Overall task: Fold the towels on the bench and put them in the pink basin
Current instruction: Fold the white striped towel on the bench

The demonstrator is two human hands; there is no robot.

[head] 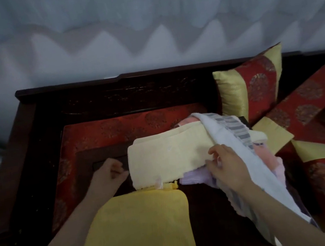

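Several towels on the dark wooden bench with its red patterned seat pad. White curtain behind, red-gold cushions to the right. Cream towel folded mid-bench, yellow towel flat just in front. Your right hand pinches the cream towel's near edge, and the striped white towel drapes over that forearm. Your left hand is curled at its left edge; can't tell if it's gripping. Lilac towel and pink towel bunched underneath.
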